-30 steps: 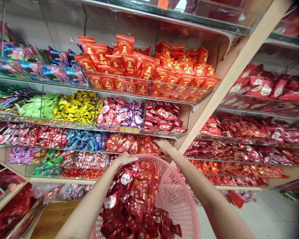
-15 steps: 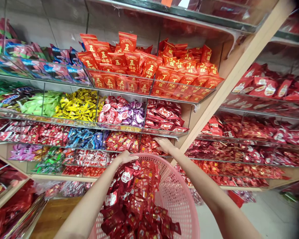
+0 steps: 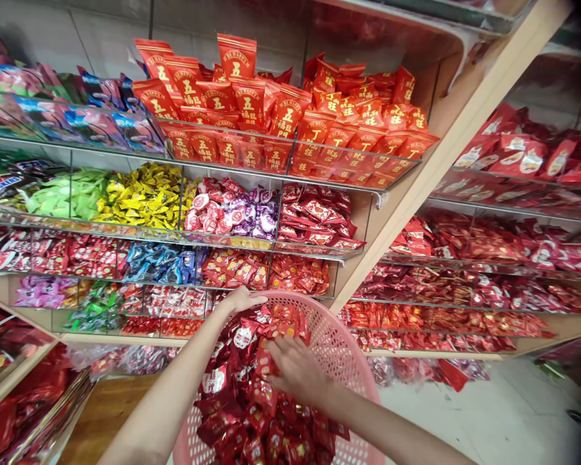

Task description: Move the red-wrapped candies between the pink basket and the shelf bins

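Note:
My left hand [image 3: 241, 301] is closed over the far rim of a pink perforated plastic basket [image 3: 348, 355], thumb along the edge. Inside the basket lies a heap of small red candy packets [image 3: 252, 420], some with white round prints. My right hand [image 3: 295, 368] is in the basket, on top of the heap. Its fingers are bent and apart, with the fingertips touching the packets; none shows clearly lifted. Just beyond the basket's rim, a shelf bin holds similar red candy packets [image 3: 299, 274] with yellow-orange prints.
Shelves with clear front panels hold red packets with gold characters [image 3: 242, 106], yellow candies [image 3: 142, 200], red and purple round candies [image 3: 252, 210] and blue ones [image 3: 162, 261]. A wooden upright [image 3: 436, 161] divides the shelving. A wooden surface [image 3: 106, 413] lies lower left; pale floor [image 3: 494, 420] shows lower right.
My right hand has moved from the shelf bin of red packets down and toward me into the basket. My left hand stays on the basket's rim. The view has shifted slightly.

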Demonstrator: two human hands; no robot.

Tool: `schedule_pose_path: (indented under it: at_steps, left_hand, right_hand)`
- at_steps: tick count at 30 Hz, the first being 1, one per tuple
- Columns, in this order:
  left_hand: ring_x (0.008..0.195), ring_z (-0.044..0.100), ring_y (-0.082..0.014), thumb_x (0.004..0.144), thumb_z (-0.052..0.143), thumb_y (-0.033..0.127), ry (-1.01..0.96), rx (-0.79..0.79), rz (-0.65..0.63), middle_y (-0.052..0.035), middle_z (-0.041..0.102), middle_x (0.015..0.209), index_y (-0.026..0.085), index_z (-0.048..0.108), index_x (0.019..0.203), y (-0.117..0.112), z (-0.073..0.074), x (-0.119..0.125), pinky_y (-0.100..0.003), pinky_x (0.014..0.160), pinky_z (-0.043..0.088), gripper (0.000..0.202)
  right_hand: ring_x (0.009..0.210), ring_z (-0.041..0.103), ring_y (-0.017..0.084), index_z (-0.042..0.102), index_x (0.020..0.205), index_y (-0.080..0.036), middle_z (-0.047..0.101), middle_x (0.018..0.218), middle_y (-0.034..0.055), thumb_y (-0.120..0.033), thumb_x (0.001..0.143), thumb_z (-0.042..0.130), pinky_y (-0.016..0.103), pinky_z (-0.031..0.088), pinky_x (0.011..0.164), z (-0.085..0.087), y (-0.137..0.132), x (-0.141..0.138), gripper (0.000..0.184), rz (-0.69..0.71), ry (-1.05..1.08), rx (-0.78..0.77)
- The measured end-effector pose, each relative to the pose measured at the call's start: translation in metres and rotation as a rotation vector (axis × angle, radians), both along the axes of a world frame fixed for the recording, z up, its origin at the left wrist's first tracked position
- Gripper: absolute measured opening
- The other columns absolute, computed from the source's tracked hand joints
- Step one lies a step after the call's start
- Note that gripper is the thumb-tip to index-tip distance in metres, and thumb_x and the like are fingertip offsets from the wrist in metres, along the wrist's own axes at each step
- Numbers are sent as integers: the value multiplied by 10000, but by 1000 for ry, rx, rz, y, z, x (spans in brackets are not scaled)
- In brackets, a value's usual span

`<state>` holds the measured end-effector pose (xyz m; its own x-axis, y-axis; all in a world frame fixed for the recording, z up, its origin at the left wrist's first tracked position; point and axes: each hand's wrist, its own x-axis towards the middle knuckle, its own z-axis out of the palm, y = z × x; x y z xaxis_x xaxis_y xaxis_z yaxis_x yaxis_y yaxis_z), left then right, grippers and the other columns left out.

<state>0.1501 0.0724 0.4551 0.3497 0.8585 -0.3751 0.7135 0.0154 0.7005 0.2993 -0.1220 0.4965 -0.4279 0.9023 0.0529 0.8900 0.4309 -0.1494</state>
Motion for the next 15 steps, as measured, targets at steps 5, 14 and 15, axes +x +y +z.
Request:
schedule_pose_path:
  at_steps: [5, 14, 15]
  left_hand:
    - [496, 436, -119, 449, 601, 687, 20, 63, -2, 31, 460, 457, 145, 574, 575, 0, -2, 1, -239, 490, 255, 556]
    - [458, 365, -102, 486, 529, 743, 102, 123, -58, 43, 375, 413, 167, 513, 507, 1, -3, 1, -245, 476, 216, 576]
    - [456, 355, -99, 487, 526, 745, 105, 125, -59, 44, 374, 412, 168, 507, 500, 1, -3, 1, -246, 475, 210, 577]
  right_hand:
    - [901, 490, 233, 504, 969, -185, 551, 927, 67, -345, 723, 616, 366, 419, 772, -14, -9, -12, 314, 9, -115, 19]
    - [887, 524, 228, 509, 960, -180, 551, 956, 75, -310, 764, 578, 354, 442, 743, -35, -11, -23, 245, 16, -174, 41]
    - [885, 528, 226, 507, 965, -185, 549, 960, 72, -325, 762, 582, 354, 443, 742, -34, -11, -22, 258, 13, -165, 30]
